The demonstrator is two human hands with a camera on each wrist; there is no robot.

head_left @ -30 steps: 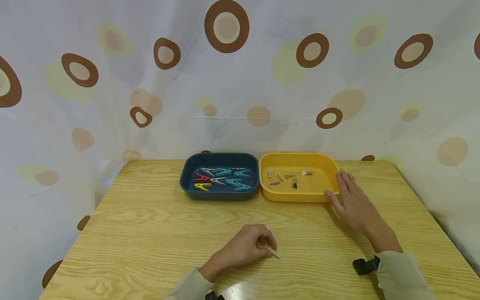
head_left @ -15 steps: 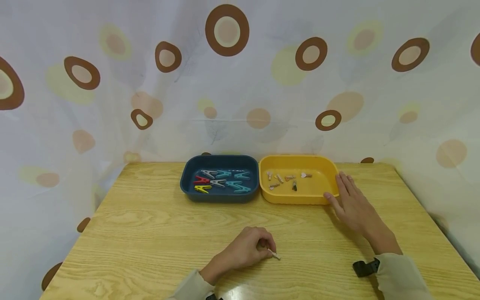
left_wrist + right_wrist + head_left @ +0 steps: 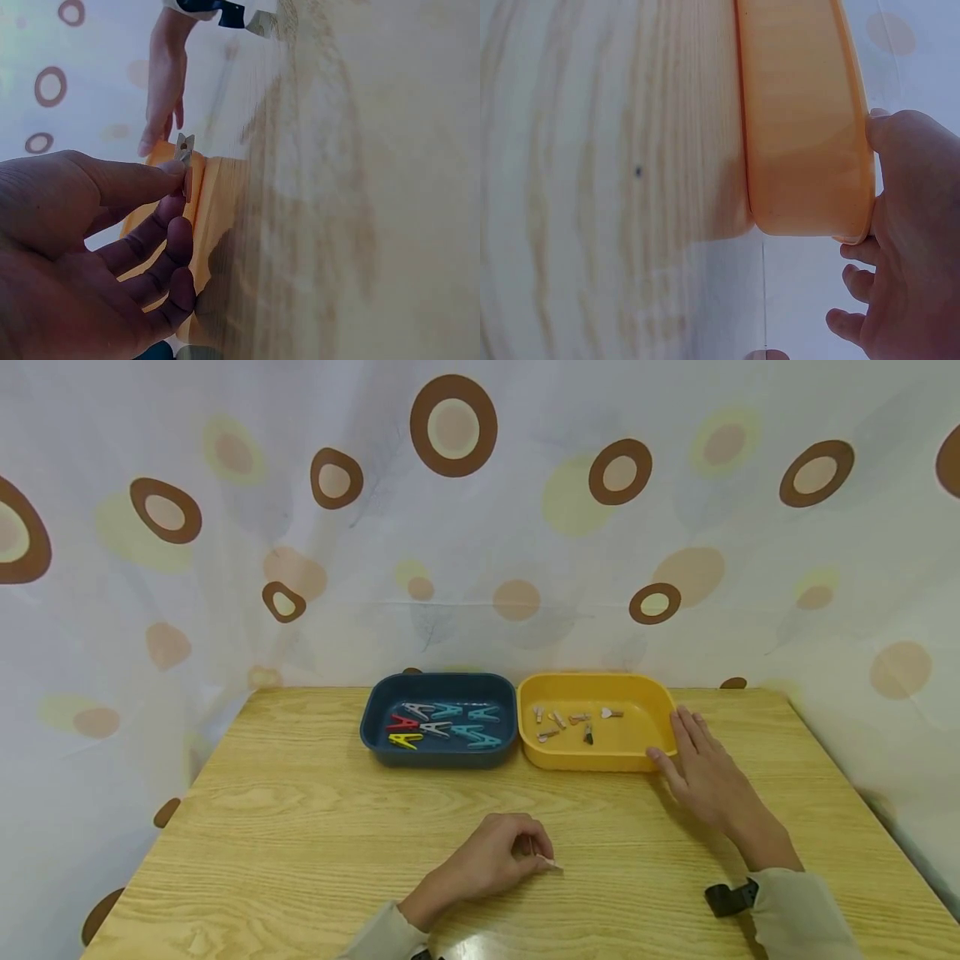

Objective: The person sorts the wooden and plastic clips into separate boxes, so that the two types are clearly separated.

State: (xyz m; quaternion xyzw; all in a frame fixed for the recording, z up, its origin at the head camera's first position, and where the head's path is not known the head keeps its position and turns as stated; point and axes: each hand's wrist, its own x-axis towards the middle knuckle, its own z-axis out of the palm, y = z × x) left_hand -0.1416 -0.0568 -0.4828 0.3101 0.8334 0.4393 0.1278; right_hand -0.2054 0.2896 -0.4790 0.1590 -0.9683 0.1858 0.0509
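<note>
My left hand is low over the table, pinching a mini wooden clothespin between thumb and index finger. In the left wrist view its notched end points up, and the other fingers are loosely bent below. At the right end of a yellow tray, my right hand rests with fingers extended along the outside and the thumb at the front rim. The right wrist view shows the thumb touching that rim. Inside the yellow tray lie several mini clothespins, among them a heart-topped one and a dark one.
Left of the yellow tray, touching it, stands a dark blue tray. It holds several larger plastic clothespins: turquoise, white, a red one and a yellow one. Behind the wooden table hangs a patterned sheet.
The clothespin has turned slightly in my left fingertips, while that hand stays in nearly the same place. My right hand keeps its position on the tray. The head view has tilted a little upward.
</note>
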